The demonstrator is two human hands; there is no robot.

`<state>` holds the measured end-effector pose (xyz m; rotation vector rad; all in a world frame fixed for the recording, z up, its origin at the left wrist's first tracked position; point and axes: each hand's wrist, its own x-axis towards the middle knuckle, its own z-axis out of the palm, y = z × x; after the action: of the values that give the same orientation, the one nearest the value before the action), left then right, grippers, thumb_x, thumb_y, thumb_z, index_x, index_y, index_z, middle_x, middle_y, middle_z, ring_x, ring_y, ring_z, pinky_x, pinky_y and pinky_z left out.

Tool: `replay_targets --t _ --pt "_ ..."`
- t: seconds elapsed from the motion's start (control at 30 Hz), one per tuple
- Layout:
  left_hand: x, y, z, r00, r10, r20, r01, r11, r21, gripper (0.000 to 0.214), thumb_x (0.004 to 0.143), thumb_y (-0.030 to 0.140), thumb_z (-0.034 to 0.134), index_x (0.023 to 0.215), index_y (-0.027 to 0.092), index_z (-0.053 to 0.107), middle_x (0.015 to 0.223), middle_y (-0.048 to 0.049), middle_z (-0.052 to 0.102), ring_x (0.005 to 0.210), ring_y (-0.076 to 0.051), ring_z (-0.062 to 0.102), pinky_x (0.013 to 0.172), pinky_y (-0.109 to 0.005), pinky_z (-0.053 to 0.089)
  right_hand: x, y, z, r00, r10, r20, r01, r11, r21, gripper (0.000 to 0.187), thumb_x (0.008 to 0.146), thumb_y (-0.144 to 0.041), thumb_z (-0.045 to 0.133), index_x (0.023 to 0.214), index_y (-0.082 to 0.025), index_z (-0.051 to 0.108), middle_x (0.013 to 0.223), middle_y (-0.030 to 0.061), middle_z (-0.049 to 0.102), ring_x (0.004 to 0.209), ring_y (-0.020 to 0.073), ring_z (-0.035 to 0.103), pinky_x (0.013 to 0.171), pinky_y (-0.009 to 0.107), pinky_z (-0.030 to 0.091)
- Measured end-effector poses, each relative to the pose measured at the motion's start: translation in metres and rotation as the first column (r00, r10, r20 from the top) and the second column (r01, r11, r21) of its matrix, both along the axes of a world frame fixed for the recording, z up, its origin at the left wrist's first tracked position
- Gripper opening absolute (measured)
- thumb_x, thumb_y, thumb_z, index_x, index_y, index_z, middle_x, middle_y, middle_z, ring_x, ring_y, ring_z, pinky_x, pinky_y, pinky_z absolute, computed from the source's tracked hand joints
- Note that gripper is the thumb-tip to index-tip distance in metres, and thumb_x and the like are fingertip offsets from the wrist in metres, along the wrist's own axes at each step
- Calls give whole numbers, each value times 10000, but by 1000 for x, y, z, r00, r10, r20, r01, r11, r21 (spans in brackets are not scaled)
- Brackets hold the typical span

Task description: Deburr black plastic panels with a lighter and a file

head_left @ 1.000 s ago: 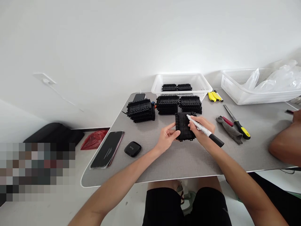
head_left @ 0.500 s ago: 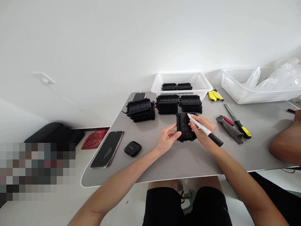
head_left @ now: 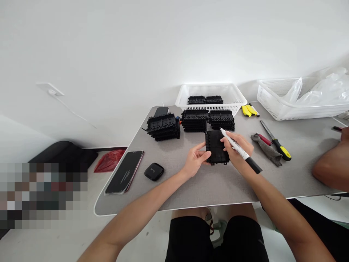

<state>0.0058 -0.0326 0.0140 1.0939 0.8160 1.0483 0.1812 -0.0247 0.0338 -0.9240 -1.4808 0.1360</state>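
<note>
My left hand [head_left: 196,159] grips the left edge of a black plastic tray-like part [head_left: 216,147] with toothed edges, thumb on its face. In my right hand [head_left: 236,145] is a white marker pen [head_left: 240,149] with a black rear end, held like a pencil. Its tip lies at the far right edge of the part; whether it touches the plastic I cannot tell. Behind the part stand stacks of similar black parts: a left stack [head_left: 163,126], a middle stack [head_left: 194,120] and a right stack [head_left: 222,120].
A white basket [head_left: 211,86] behind holds more black parts; another basket [head_left: 280,112] holds plastic bags. Right lie yellow-handled tools [head_left: 248,110], a file [head_left: 276,141] and a grey cloth [head_left: 268,150]. A phone [head_left: 124,172] and black case [head_left: 154,171] lie left. Another person's arm [head_left: 331,165] rests at right.
My right hand and the marker have moved slightly right, the tip going along the part's far edge toward its right side. My left hand still holds the part, which has shifted very little.
</note>
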Motion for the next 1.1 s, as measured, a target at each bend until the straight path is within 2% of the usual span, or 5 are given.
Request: replay_targets --t 0.23,0.43,0.67,0.9,1.1 --pt "-3 6 -1 997 72 -3 -72 997 -41 733 706 437 781 1320 134 521 821 -91 753 734 -250 719 673 -397 612 24 19 4 976 -189 -110 182 981 -68 160 924 -348 532 1009 -217 569 739 -6 600 615 130 598 577 263 526" --pt "-5 9 -1 994 109 11 -108 994 -32 706 713 429 772 1303 132 522 878 -108 749 763 -247 720 664 -380 613 65 37 21 935 117 -334 -173 974 -143 422 809 -251 592 1202 -310 449 1084 22 502 881 146 612 630 276 570" --pt "-8 14 0 991 137 -2 -137 991 -3 677 721 462 751 1270 133 532 887 -113 741 768 -253 716 663 -391 608 87 31 29 841 194 -506 -424 816 -393 520 754 -261 558 1272 -308 560 1199 47 549 828 141 632 640 283 545" --pt "-14 18 -2 967 242 -82 -234 967 96 715 762 473 705 1344 171 419 712 -31 700 653 -197 679 632 -339 571 91 11 -30 965 -107 240 247 675 -695 411 829 -297 499 1165 -168 698 760 60 684 540 151 551 564 288 446" --pt "-21 26 5 961 218 -169 -177 958 225 560 781 446 673 1249 170 538 675 -24 684 637 -186 639 596 -288 495 78 -7 -67 828 -99 552 437 730 -526 387 866 -180 416 1067 -184 746 1214 115 667 1005 253 619 890 348 458"
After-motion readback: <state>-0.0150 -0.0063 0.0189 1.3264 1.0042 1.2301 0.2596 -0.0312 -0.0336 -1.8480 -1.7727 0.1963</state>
